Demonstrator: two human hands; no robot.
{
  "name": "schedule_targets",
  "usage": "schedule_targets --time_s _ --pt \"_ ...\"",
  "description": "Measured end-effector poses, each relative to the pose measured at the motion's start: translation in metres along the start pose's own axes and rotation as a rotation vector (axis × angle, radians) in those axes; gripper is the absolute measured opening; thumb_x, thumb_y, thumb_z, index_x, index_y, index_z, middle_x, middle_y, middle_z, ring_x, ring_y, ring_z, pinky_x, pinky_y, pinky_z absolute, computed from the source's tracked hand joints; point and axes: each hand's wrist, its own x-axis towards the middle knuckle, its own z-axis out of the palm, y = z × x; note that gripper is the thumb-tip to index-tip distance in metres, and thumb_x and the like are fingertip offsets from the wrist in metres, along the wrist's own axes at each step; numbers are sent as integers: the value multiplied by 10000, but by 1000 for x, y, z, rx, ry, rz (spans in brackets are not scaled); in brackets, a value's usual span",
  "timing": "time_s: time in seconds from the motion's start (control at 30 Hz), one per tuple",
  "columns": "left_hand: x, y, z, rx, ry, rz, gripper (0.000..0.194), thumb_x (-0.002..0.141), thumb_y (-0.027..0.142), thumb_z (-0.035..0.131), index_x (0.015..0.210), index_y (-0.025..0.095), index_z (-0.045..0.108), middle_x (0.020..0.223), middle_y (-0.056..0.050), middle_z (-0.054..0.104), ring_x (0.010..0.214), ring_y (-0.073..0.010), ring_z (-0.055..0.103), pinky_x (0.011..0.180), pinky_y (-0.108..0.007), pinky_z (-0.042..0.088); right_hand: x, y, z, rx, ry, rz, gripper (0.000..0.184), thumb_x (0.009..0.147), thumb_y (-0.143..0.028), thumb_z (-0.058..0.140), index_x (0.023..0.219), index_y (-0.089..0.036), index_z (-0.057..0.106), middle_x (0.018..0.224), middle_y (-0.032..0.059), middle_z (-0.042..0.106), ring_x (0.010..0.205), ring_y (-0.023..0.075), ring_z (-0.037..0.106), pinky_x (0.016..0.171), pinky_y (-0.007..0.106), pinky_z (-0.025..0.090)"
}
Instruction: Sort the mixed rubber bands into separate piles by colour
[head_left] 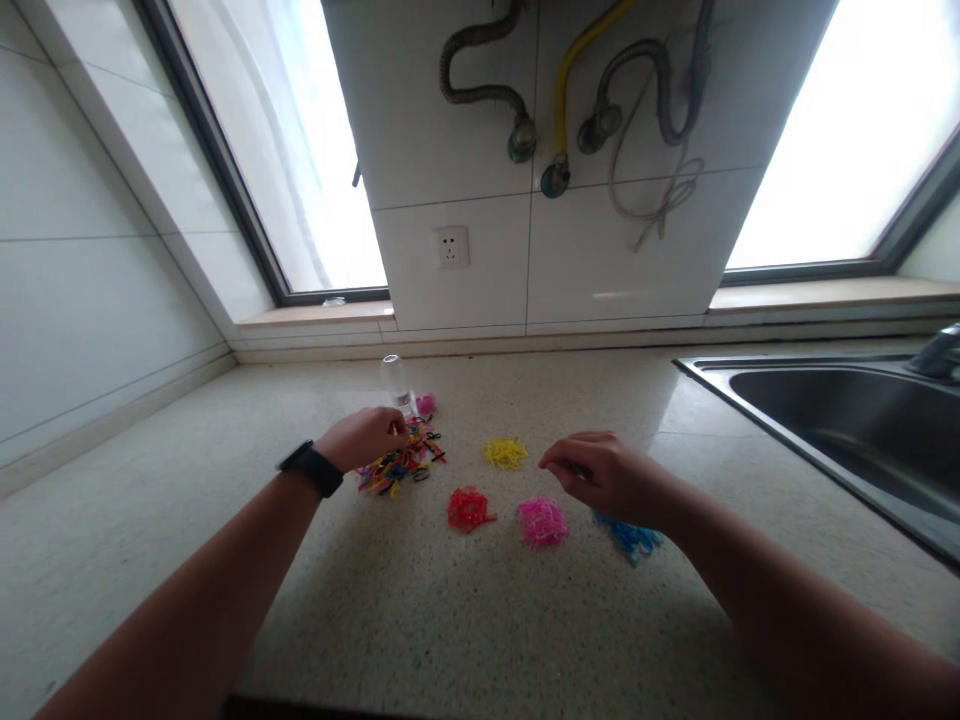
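My left hand (pixel 369 437), with a dark watch on the wrist, reaches over a mixed pile of coloured rubber bands (pixel 394 475). Its fingers are curled in a pinch at the pile's upper edge; what they hold is hidden. My right hand (pixel 600 468) hovers with fingertips pressed together, right of a small yellow pile of rubber bands (pixel 505 453); I cannot make out anything in the pinch. Below it lie a pink pile (pixel 542 522) and a blue pile (pixel 634 538), the blue partly covered by my wrist. A red pile (pixel 469 509) sits between the mixed and pink ones.
A clear plastic bottle (pixel 396 380) stands behind the mixed pile, beside a small pink bundle (pixel 426 403). All this is on a speckled counter (pixel 450 630). A steel sink (pixel 840 385) is set into the right side. Behind rises a tiled wall with a socket (pixel 452 247).
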Motion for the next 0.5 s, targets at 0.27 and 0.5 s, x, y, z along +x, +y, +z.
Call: schedule_targets --time_s 0.27,0.5 --pt "2 -14 -7 -20 -130 4 253 750 398 612 864 235 768 759 -14 700 642 -150 588 559 -253 349 0 1 1 -5 0 11 196 933 -206 514 967 -170 703 781 34 697 678 109 611 657 249 425" --pt "2 -12 -5 -12 -132 -3 288 714 406 640 898 240 786 797 -25 709 648 -158 580 558 -260 342 0 2 1 -8 -3 17 200 940 -222 514 971 -173 706 780 31 694 679 114 610 662 254 424"
